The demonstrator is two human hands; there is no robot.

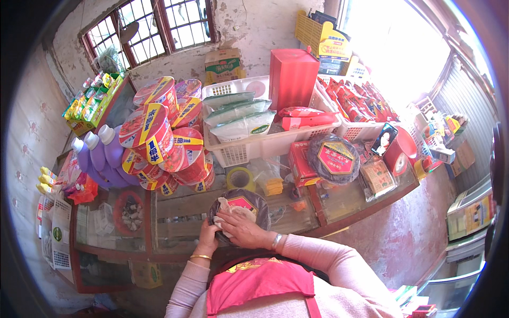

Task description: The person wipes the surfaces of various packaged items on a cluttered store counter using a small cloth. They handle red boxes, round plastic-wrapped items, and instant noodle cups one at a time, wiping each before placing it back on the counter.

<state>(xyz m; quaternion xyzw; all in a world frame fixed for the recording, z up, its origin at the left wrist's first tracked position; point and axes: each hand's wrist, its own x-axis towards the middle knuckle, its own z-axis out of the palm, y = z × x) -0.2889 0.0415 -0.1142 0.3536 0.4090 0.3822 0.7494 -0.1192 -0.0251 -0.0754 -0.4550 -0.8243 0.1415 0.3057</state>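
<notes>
A round dark package (260, 204) with a red and gold label lies at the front edge of the glass-topped counter (179, 234). My right hand (244, 228) presses a crumpled pale cloth (230, 207) onto its top, fingers flat over the cloth. At the package's left side, my left hand (208, 236) grips the rim, its fingertips close to the cloth. A similar round package (333, 159) rests on a red box (303, 163) to the right. Just behind the package in my hands lies a roll of yellowish tape (240, 179).
Stacked instant-noodle tubs (147, 127) and purple bottles (105, 159) stand at the left. Behind are white plastic baskets (234, 153) holding bags and a tall red box (292, 79). Rightward are a lit phone (384, 139), a wrapped package (377, 177) and a red scale (399, 153).
</notes>
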